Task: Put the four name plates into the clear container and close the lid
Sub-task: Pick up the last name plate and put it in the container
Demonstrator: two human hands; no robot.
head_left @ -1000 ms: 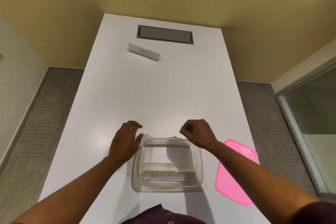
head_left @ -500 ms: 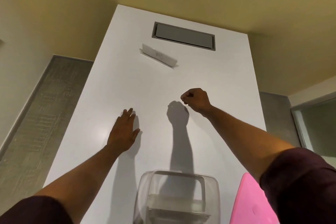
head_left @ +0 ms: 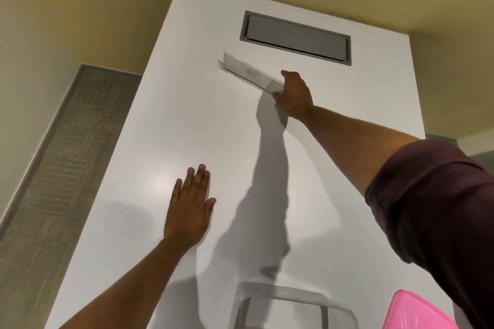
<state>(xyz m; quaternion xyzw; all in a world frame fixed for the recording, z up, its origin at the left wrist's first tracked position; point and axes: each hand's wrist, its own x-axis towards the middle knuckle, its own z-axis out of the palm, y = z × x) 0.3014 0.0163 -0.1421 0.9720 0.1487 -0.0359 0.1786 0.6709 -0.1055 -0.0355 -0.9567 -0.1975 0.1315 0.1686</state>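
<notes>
Here the right hand (head_left: 292, 96) is stretched far across the white bench (head_left: 165, 125), its thumb and fingers pinching the near-right end of a clear name plate (head_left: 250, 76) with handwriting on it — the plate lies just in front of a grey recessed hatch (head_left: 295, 37) set into the benchtop. The left hand (head_left: 190, 208) lies flat on the bench, palm down, fingers straight and close together, holding nothing. At the bottom edge the rim of the clear container (head_left: 288, 299) shows, open, and the pink lid (head_left: 425, 312) lies just to its right.
</notes>
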